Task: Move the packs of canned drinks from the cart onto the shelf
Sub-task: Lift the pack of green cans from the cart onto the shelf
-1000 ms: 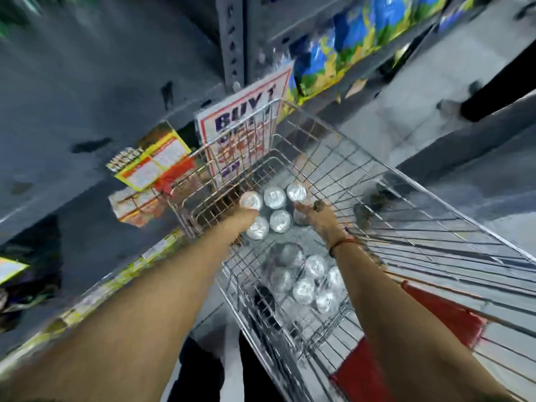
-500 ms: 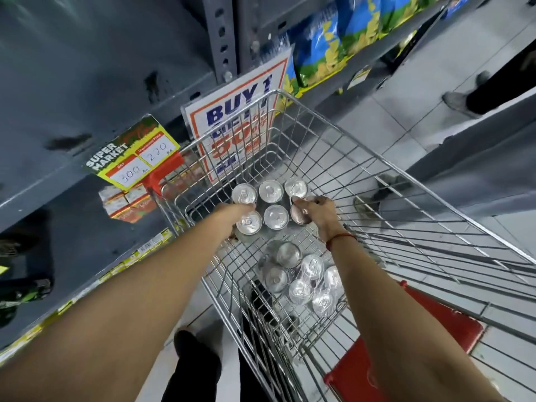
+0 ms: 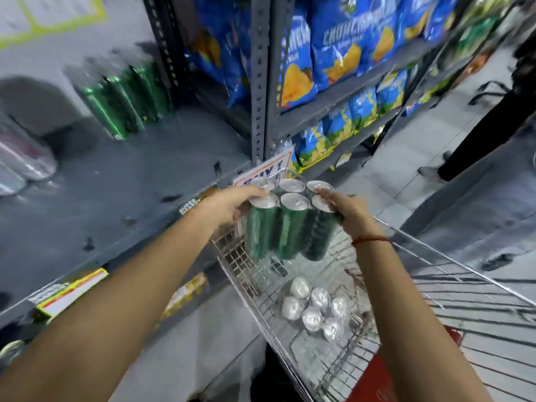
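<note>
A pack of green cans with silver tops (image 3: 285, 224) hangs in the air above the front of the wire cart (image 3: 435, 285). My left hand (image 3: 229, 204) grips its left side and my right hand (image 3: 345, 211) grips its right side. A second wrapped pack of cans (image 3: 316, 310) lies on the cart floor below. The grey shelf (image 3: 124, 187) spreads out to the left, level with the lifted pack. A pack of green cans (image 3: 124, 100) stands at the back of that shelf.
Silvery wrapped cans (image 3: 20, 158) sit at the shelf's far left. A grey upright post (image 3: 259, 82) divides it from shelves of blue chip bags (image 3: 333, 53). A sale sign (image 3: 266, 169) hangs behind the lifted pack. A person's dark legs (image 3: 478, 134) stand in the aisle at right.
Both hands have lifted the front pack out of the cart, up to shelf height. My view has tilted up, so the shelf top and its cans show now.
</note>
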Motion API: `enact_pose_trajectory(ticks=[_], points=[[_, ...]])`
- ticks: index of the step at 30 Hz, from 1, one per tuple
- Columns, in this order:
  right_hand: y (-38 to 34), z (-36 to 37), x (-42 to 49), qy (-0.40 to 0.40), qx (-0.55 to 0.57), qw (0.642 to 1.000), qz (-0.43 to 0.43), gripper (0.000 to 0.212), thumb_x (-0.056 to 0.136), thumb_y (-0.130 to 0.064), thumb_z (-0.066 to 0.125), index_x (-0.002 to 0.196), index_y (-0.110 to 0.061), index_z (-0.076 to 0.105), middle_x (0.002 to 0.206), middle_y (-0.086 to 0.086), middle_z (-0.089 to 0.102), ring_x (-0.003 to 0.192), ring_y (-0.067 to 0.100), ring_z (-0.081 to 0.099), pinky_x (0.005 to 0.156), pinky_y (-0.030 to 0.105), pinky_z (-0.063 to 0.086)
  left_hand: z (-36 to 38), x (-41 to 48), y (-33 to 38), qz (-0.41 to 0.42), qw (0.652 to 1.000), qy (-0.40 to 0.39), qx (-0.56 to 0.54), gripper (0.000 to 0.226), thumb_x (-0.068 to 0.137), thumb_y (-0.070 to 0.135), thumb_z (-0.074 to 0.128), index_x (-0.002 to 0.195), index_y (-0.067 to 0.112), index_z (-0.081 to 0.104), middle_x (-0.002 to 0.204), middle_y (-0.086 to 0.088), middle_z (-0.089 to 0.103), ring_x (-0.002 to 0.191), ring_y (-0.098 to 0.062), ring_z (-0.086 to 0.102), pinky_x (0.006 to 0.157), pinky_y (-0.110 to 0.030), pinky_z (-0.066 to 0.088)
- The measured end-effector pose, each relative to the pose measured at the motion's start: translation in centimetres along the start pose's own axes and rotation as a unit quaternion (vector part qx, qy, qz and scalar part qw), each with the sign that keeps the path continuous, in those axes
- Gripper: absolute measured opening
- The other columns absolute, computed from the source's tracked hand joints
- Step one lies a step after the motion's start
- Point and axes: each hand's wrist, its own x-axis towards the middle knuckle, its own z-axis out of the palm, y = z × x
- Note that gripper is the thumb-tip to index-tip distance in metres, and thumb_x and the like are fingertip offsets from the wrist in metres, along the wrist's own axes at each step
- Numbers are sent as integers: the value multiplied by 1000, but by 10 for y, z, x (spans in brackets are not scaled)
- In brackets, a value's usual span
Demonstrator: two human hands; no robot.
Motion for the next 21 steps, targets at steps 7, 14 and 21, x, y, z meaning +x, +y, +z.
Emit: enact_pose_trajectory(ticks=[7, 14, 21], points=[[-51, 20, -35, -91, -61, 994, -9, 23, 78, -20, 77, 86, -6, 60, 61, 5, 64, 44, 14, 60, 41, 23, 52, -38, -64, 27, -20, 1000, 3, 19, 34, 84, 38, 65, 59, 23, 47, 49, 10, 46, 37, -1, 30, 40, -12, 17], [-60, 58, -72, -142, -41, 988, -42, 55, 52, -33, 91, 90, 2, 73, 97, 24, 73, 79, 29, 72, 80, 50, 59, -84, -96, 15, -6, 999, 38, -3, 32, 82, 41, 66, 65, 23, 47, 64, 8, 40, 51, -4, 25, 46, -17, 15], [-78, 128, -111, -227, -70, 964, -120, 22, 75, -26, 77, 87, -7, 78, 66, 5, 66, 56, 12, 61, 52, 23, 54, -147, -140, -5, 43, 992, 86, -84, 25, 82, 40, 67, 71, 20, 55, 74, 1, 57, 63, -10, 51, 54, -18, 44]])
